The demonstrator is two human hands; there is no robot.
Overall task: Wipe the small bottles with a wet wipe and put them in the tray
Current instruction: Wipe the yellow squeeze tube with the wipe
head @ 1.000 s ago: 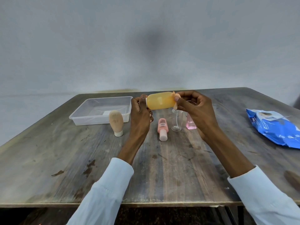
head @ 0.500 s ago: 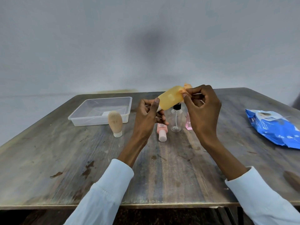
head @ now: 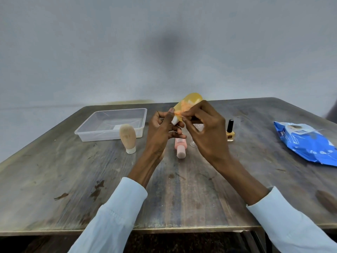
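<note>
My left hand (head: 160, 130) grips the white cap end of a yellow-orange bottle (head: 191, 101), which tilts up and away from me. My right hand (head: 206, 132) pinches a small wet wipe (head: 182, 109) against the bottle's side. The clear plastic tray (head: 91, 132) sits at the back left. A beige bottle (head: 127, 138) stands cap-down in front of the tray. A pink bottle (head: 180, 147) lies on the table under my hands. A nail polish bottle (head: 230, 131) with a black cap stands to the right. A clear bottle (head: 194, 143) is mostly hidden behind my right hand.
A blue pack of wet wipes (head: 306, 143) lies at the right side of the wooden table (head: 73, 179). A grey wall rises behind the table's far edge. My light blue sleeves reach in over the near edge.
The yellow-orange bottle has turned from lying level to tilting steeply upward. My right hand slid from its far end down to its side near the cap.
</note>
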